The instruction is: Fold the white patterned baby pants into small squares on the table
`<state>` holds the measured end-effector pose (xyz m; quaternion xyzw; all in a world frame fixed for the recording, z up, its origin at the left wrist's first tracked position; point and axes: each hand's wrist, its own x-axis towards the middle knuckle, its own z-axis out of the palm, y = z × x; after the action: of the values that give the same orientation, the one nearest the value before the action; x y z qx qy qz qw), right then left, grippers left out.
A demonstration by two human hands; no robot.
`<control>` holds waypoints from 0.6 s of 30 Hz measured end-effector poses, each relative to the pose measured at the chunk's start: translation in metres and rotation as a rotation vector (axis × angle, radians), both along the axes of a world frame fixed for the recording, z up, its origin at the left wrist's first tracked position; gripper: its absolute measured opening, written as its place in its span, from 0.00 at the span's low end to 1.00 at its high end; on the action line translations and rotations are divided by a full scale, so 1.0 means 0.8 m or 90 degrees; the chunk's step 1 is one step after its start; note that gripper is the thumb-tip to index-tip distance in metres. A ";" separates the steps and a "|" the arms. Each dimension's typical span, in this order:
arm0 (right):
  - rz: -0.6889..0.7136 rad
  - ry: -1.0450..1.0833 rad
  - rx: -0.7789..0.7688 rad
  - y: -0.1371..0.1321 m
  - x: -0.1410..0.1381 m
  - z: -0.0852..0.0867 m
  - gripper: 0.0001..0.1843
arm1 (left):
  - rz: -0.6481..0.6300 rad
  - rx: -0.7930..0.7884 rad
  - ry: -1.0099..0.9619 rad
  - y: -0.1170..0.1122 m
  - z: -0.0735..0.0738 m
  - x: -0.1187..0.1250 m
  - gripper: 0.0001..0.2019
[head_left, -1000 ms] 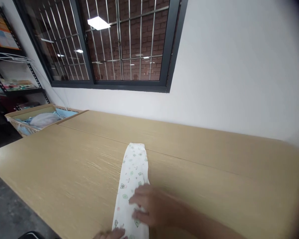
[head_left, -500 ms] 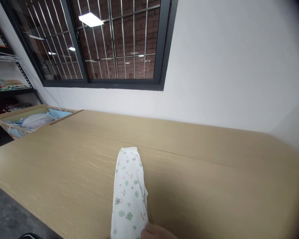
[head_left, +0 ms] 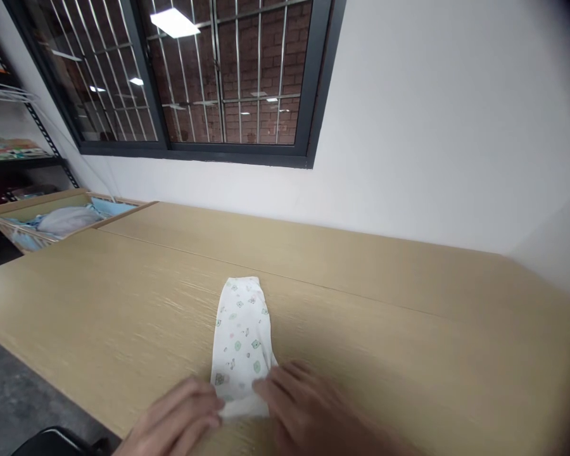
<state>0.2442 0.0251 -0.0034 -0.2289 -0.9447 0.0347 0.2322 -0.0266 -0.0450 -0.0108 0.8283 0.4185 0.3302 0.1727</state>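
Note:
A long, narrow white cloth garment (head_left: 240, 335) with small green and pink prints lies on the wooden table, pointing away from me. Its near end is turned up into a plain white fold. At the left corner of that fold, the fingers of my left hand (head_left: 178, 415) are closed on the edge. My right hand (head_left: 299, 399) is closed on the right side of the fold, slightly blurred, its fingertips over the cloth. The thumbs are mostly hidden.
The wooden table (head_left: 408, 354) runs along a white wall under a barred window (head_left: 228, 76). At the far left stands a bin (head_left: 33, 231) with blue and grey cloth in it, near shelves (head_left: 19, 161). A black chair (head_left: 59, 441) is at the lower left.
My left hand has come into view and my right hand has moved up and forward. The garment's near end has been folded upward, so it looks shorter. The view has shifted slightly.

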 end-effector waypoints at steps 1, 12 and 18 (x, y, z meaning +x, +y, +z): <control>-0.005 0.014 -0.063 0.008 -0.001 0.015 0.11 | 0.018 0.028 -0.009 0.012 0.006 0.000 0.15; -0.156 0.207 -0.321 0.165 -0.058 0.037 0.12 | 0.264 0.036 -0.050 0.188 0.045 -0.006 0.11; -0.266 0.205 -0.298 0.243 -0.095 -0.023 0.13 | 0.322 -0.057 -0.026 0.276 0.001 -0.007 0.11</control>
<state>0.1684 0.2191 -0.0222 -0.4556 -0.7952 0.2375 0.3219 -0.0324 0.1755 -0.0103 0.6820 0.6227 0.3608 0.1300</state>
